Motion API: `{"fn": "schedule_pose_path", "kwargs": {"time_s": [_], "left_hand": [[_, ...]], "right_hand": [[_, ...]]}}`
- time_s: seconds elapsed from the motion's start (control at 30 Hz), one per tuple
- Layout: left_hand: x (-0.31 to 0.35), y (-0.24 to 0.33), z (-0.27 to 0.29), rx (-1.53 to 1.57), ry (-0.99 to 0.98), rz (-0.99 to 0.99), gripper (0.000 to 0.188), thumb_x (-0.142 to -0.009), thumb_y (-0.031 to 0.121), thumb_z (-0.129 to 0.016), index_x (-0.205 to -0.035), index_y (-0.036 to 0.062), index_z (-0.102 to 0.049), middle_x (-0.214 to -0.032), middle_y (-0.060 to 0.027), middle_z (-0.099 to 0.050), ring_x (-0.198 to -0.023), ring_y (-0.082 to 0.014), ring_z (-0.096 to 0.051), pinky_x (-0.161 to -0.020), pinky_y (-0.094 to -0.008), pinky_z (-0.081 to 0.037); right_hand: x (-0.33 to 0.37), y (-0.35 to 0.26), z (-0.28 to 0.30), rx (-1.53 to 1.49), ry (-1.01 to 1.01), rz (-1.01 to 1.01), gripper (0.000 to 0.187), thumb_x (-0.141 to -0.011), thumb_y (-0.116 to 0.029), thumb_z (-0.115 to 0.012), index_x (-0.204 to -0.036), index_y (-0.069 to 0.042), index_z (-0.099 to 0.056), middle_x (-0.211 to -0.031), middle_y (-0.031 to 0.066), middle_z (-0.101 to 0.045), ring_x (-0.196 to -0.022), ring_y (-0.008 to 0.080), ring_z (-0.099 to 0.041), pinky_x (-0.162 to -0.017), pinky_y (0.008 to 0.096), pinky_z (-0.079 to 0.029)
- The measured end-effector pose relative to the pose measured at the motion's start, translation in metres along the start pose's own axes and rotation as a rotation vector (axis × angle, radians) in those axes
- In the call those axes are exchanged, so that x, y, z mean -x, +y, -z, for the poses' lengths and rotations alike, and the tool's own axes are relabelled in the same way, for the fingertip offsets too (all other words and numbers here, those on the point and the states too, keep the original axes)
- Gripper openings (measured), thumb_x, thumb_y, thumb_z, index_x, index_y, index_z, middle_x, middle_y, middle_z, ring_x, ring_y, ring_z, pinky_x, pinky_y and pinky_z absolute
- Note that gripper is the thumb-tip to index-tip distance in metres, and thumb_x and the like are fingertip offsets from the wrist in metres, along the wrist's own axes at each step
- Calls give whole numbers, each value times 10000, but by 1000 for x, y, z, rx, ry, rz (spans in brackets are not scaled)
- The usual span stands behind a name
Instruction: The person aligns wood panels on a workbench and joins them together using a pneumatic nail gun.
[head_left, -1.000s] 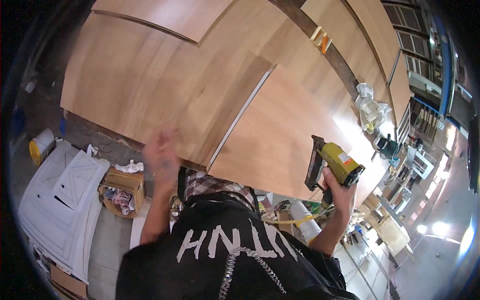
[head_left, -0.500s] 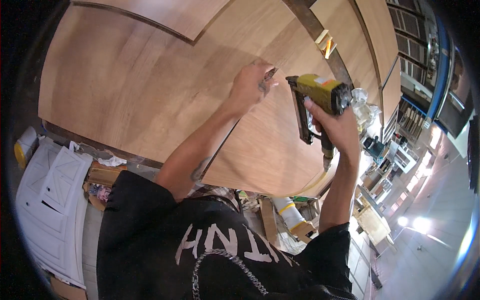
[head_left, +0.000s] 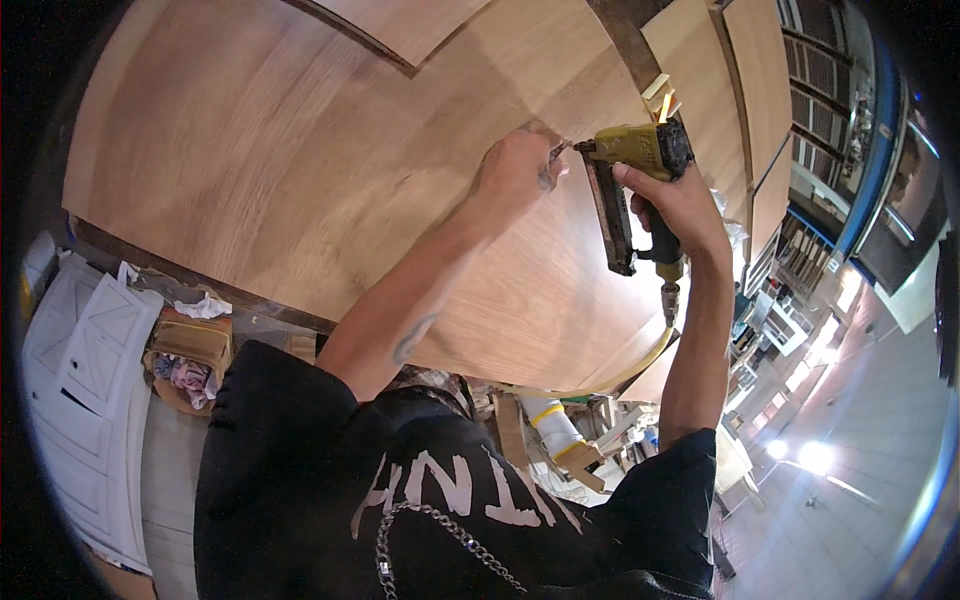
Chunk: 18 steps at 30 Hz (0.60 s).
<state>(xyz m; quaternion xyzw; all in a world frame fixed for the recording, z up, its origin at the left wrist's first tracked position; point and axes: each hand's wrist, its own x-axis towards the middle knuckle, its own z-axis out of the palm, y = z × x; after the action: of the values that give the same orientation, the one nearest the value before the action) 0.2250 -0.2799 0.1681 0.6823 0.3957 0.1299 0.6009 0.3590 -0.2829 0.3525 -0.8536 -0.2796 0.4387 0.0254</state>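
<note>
Both hands have risen to the panel (head_left: pixel 300 180): left hand (head_left: pixel 515 170) presses it near its far edge, right hand (head_left: pixel 680 205) grips the nailer (head_left: pixel 625 190), nose now set beside the fingers.

Black shirt (head_left: pixel 330 480) with short sleeves and big white letters across the front. Thin silver chain (head_left: pixel 440 535) hanging down over the letters. Bare arms. Small dark tattoo (head_left: pixel 412 338) on the left forearm.

White panelled doors (head_left: pixel 85 370) lie on the floor at eight o'clock, beside an open cardboard box (head_left: pixel 190 350) stuffed with rags. Shelving racks (head_left: pixel 815 70) line the wall at two o'clock. Bright lamps (head_left: pixel 812 457) glare at four o'clock.
</note>
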Motion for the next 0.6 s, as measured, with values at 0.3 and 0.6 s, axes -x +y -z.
{"fn": "schedule_pose_path", "kwargs": {"time_s": [0.3,0.6], "left_hand": [[4,4,9,-46,24,-37,333,-825,314,-717,-793,-13,-665,-734,-217,-634,-711,-384,-636,-674,-440,-501],[-2,2,3,79,-49,26,219,-809,208,-714,-936,30,-699,-944,-216,-654,-875,-382,-646,-804,-456,-515]], "right_hand": [[-5,-5,-2,19,-41,-9,251,-815,-255,-737,-870,-31,-637,-590,21,-566,-475,99,-527,-439,252,-418],[-5,-12,-6,135,-11,-11,233,-817,-241,-731,-866,-37,-629,-588,13,-561,-475,93,-522,-442,248,-414]]}}
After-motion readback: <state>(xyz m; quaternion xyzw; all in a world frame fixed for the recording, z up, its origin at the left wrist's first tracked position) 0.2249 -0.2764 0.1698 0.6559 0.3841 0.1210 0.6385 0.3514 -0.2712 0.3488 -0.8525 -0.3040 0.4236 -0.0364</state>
